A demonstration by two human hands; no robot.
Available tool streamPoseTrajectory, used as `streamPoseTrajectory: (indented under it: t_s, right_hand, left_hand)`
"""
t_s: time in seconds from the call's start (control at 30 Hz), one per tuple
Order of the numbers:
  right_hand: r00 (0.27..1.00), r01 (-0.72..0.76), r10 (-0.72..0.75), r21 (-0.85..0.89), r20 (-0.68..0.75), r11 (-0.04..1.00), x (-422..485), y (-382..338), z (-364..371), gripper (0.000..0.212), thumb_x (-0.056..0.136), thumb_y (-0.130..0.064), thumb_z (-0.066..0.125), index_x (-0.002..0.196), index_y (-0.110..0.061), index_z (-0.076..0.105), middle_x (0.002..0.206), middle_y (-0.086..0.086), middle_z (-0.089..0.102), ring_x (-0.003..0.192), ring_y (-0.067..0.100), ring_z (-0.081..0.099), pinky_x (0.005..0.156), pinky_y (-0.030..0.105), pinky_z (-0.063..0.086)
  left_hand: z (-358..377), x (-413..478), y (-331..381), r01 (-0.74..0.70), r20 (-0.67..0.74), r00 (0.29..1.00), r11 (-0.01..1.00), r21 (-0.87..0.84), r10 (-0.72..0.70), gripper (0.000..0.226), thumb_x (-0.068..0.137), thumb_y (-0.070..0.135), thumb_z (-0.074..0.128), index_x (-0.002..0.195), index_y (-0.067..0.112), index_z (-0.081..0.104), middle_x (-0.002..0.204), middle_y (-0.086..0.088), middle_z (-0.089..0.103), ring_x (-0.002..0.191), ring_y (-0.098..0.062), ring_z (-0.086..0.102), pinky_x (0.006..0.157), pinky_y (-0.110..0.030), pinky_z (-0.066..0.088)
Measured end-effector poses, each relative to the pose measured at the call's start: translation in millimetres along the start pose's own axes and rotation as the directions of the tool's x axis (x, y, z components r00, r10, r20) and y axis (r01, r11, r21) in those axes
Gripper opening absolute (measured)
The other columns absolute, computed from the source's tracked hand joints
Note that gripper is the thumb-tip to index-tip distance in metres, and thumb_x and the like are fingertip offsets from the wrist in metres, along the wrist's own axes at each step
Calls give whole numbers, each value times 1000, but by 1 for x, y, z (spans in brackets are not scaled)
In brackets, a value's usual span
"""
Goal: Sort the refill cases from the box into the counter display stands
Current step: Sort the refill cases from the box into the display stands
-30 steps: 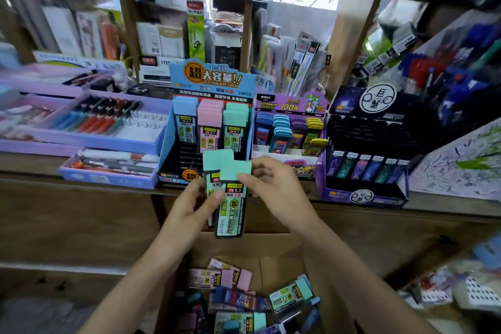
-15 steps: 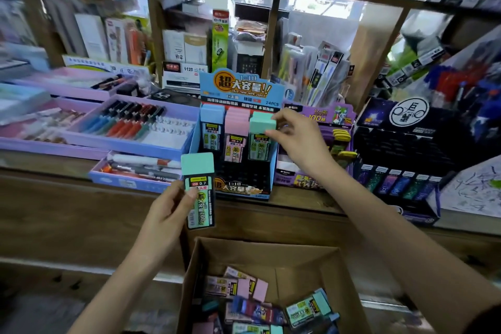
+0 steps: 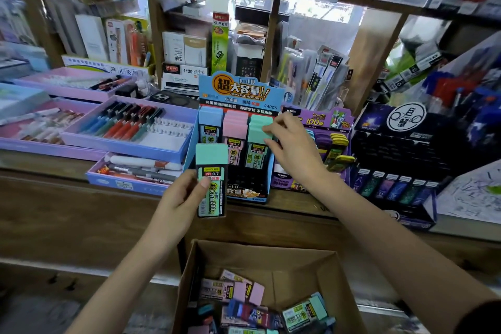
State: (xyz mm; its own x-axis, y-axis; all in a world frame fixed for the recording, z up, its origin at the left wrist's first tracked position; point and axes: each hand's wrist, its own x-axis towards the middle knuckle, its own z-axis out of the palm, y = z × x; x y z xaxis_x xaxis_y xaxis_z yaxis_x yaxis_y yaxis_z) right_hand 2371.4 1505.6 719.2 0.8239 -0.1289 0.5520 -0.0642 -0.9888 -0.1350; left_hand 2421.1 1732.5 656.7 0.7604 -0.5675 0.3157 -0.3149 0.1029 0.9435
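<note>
My left hand (image 3: 177, 205) grips a mint-capped refill case (image 3: 211, 179) upright in front of the counter edge. My right hand (image 3: 294, 148) reaches to the blue display stand (image 3: 238, 97) and its fingertips touch the top of a mint refill case (image 3: 257, 134) in the stand's right column. Blue-capped cases fill the left column and pink ones the middle. Below, an open cardboard box (image 3: 271, 255) holds several loose pink, mint and blue refill cases (image 3: 245, 291).
A purple display stand (image 3: 325, 119) with small coloured cases sits right of the blue one, then a black stand (image 3: 401, 149) with a row of dark cases. Purple pen trays (image 3: 130, 127) lie on the wooden counter (image 3: 81, 198) at left. Shelves of stationery rise behind.
A second ago both hands held two mint cases together above the box. My right hand carried one up into the stand's right column; my left hand stayed low with the other case.
</note>
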Motion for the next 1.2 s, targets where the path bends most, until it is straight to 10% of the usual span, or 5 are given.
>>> streamPoseTrajectory:
  t_s: [0.13,0.33,0.5,0.7,1.2]
  right_hand:
    - [1000,-23,23,-5,-14,1000,1,-5,-7,29,95,-23,54,116,-6,63,108,9,50,107,25,45,92,32,38]
    - [960,-278,161,704,230,653,5,-34,-37,13,92,-28,57,104,-24,61,94,-6,59,87,7,61,78,21,49]
    - [967,-254,200,676,159,692,8,-32,-45,6,90,-15,61,94,-15,66,92,0,65,89,14,61,84,28,48]
    - [964,-224,264,544,4,809,-1,-12,-36,19,93,-20,58,107,-10,65,91,-5,61,77,4,54,69,13,41]
    - [983,-170,180,460,23,871,-2,-13,-13,23,92,-15,58,110,-4,66,96,2,64,82,12,54,66,7,35]
  left_hand:
    - [8,12,6,-56,35,998,996,76,54,34,85,41,46,91,8,56,86,-23,58,79,-28,56,63,-27,44]
    - [27,32,19,-105,118,989,991,86,94,14,89,37,46,88,27,55,73,4,55,66,-1,52,59,-13,40]
    - [30,42,19,-164,130,983,946,280,132,27,84,51,49,102,33,55,95,18,65,89,0,59,75,-23,51]
    - [12,44,-23,-243,243,967,594,767,81,65,79,52,63,132,16,50,135,-2,51,125,-19,43,101,-35,36]
    - [12,39,-44,-289,258,957,511,809,132,50,84,39,65,127,15,55,134,-2,53,124,-21,47,100,-37,34]
